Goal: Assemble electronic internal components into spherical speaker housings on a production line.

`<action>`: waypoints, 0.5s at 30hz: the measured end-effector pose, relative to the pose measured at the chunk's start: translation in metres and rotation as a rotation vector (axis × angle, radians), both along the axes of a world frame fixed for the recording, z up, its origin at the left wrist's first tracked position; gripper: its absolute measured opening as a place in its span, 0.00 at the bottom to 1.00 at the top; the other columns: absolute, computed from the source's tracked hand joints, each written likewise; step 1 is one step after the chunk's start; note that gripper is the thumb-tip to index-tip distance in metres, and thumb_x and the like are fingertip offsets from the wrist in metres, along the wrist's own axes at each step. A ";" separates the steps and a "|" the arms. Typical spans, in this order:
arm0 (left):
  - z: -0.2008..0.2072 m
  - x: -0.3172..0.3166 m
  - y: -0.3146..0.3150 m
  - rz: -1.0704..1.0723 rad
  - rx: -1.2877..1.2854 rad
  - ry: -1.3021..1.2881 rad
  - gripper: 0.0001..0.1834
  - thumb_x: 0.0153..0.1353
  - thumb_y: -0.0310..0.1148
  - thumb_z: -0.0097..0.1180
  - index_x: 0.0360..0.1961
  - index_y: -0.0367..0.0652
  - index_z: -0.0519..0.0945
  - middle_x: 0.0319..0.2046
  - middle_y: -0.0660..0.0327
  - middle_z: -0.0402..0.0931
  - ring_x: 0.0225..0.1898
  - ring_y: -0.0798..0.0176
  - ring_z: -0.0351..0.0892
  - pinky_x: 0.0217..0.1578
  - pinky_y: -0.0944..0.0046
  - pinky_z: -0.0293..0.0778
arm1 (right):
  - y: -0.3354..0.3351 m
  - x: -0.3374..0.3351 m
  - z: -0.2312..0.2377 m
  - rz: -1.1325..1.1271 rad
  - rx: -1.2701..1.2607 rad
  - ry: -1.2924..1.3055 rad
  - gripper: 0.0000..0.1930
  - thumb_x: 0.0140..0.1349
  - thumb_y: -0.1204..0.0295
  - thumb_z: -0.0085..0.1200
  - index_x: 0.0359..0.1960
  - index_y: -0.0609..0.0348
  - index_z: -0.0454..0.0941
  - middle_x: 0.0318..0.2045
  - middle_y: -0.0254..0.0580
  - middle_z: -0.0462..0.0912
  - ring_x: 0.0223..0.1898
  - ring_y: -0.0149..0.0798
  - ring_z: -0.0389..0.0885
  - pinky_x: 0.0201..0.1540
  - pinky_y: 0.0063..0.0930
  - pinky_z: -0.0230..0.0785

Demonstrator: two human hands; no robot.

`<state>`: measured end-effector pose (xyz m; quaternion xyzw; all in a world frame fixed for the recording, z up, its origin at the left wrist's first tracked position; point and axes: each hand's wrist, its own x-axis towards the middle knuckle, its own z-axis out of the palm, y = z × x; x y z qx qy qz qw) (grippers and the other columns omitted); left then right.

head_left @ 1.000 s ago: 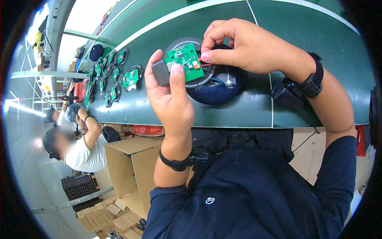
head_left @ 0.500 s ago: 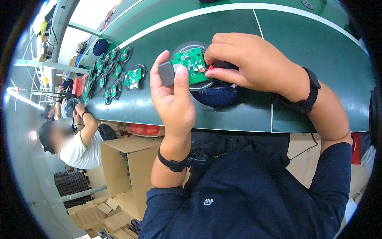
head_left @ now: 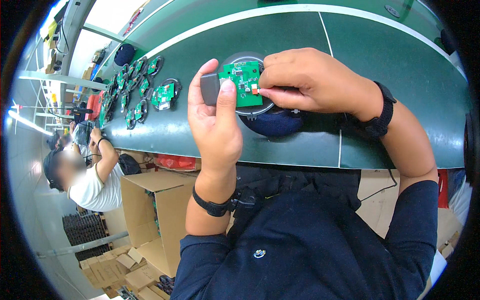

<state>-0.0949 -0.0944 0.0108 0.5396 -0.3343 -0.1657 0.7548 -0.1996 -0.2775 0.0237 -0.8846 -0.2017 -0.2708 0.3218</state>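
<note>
Fingers [head_left: 228, 90] on PCB [head_left: 243, 80] (more bds [head_left: 163, 94] L)

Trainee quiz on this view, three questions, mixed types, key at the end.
1. True or false: the left hand has its thumb on the green board.
2. Where is the open carton? A) off to the right B) off to the left C) on the table
3. Fill in: the right hand is at the green board's ____ edge, left or right.

Key: 1 true; 2 B; 3 right.
</note>
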 end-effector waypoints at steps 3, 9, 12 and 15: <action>0.003 0.006 -0.001 0.034 -0.037 0.078 0.22 0.74 0.26 0.53 0.65 0.34 0.66 0.49 0.54 0.79 0.47 0.66 0.81 0.49 0.65 0.78 | -0.004 -0.002 0.002 0.043 0.038 0.025 0.09 0.64 0.70 0.58 0.36 0.65 0.77 0.31 0.53 0.78 0.35 0.57 0.78 0.40 0.42 0.72; 0.000 0.011 0.001 0.088 0.033 -0.029 0.23 0.74 0.26 0.51 0.67 0.34 0.64 0.50 0.50 0.79 0.48 0.61 0.83 0.49 0.60 0.81 | -0.006 -0.004 0.004 0.036 0.155 0.076 0.09 0.67 0.70 0.59 0.35 0.64 0.78 0.30 0.51 0.77 0.32 0.53 0.77 0.37 0.39 0.70; 0.005 0.004 0.002 0.084 -0.009 -0.025 0.24 0.74 0.27 0.52 0.68 0.36 0.64 0.48 0.54 0.78 0.47 0.66 0.80 0.49 0.65 0.78 | -0.008 -0.006 0.005 0.021 0.132 0.032 0.09 0.65 0.70 0.62 0.36 0.64 0.80 0.29 0.48 0.78 0.32 0.49 0.78 0.37 0.37 0.70; 0.006 0.000 0.004 0.099 -0.026 -0.027 0.24 0.74 0.27 0.53 0.68 0.38 0.65 0.47 0.59 0.77 0.47 0.71 0.77 0.49 0.69 0.75 | -0.003 -0.008 0.006 -0.050 0.179 0.071 0.09 0.64 0.69 0.64 0.36 0.62 0.82 0.30 0.46 0.78 0.32 0.44 0.79 0.36 0.34 0.70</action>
